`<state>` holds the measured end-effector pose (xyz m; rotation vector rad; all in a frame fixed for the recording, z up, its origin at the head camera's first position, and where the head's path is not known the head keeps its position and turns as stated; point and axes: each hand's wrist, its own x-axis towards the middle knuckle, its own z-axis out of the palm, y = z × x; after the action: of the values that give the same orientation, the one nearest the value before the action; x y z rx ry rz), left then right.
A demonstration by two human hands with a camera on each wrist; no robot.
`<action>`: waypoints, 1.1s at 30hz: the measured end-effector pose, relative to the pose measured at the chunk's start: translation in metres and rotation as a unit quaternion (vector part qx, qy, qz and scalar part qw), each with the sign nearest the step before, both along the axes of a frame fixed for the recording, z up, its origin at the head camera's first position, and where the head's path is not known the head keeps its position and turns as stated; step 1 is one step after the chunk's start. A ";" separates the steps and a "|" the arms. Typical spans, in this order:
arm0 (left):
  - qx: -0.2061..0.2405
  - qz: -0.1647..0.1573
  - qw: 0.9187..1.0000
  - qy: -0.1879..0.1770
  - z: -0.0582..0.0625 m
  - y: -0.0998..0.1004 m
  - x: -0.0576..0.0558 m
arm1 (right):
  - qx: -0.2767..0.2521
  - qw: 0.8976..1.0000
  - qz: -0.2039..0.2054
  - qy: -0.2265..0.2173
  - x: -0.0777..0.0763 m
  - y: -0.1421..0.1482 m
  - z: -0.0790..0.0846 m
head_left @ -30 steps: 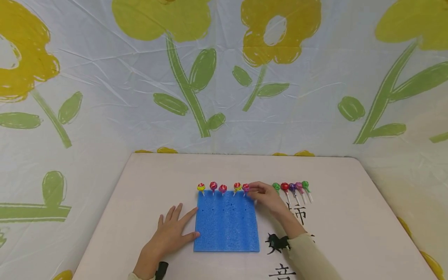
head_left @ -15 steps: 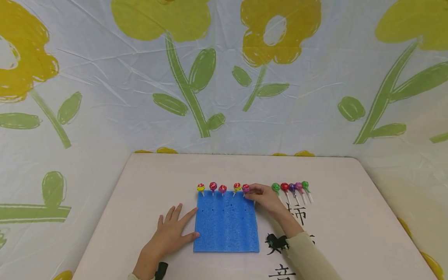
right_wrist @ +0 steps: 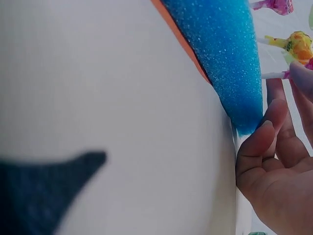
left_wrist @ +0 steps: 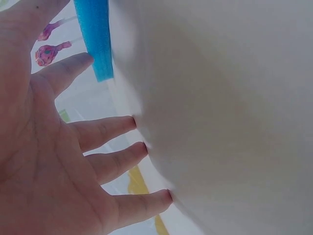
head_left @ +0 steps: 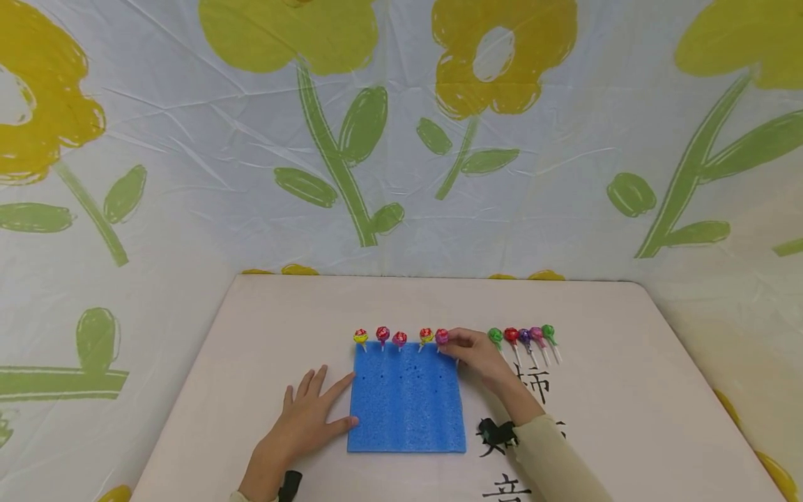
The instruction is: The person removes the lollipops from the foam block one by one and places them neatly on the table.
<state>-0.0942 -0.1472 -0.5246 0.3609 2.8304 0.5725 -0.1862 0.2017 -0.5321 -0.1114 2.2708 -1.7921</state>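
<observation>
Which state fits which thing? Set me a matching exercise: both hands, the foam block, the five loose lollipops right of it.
1. left hand
2. right hand
3. foam block
4. five loose lollipops

A. lying on the table
B. pinching the rightmost lollipop at the block's far edge
C. spread, touching the block's left side
D. blue, between the hands

Pairs: 1-C, 2-B, 3-D, 4-A

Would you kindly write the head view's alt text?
A person's right grip pinches the rightmost lollipop of five along a blue foam block's far edge; the left grip touches its left side. Five more lollipops lie to the right.
</observation>
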 end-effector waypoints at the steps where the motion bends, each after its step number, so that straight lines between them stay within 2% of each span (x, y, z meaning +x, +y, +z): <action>1: 0.000 0.001 1.000 0.000 0.000 0.000 0.000 | -0.002 1.000 -0.002 0.000 0.000 0.000 0.001; 13: -0.001 -0.004 1.000 -0.004 0.002 0.000 0.001 | -0.029 0.999 -0.008 0.018 0.002 0.004 0.007; 25: -0.002 -0.004 1.000 -0.002 0.006 0.000 0.002 | -0.040 0.997 -0.052 0.026 0.003 0.019 0.018; 33: 0.002 -0.001 1.000 -0.007 0.004 0.000 0.002 | -0.014 0.996 -0.076 0.032 0.009 0.037 0.024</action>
<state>-0.0925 -0.1469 -0.5207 0.3583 2.8147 0.5785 -0.1770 0.2390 -0.5079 -0.0004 2.3571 -1.9211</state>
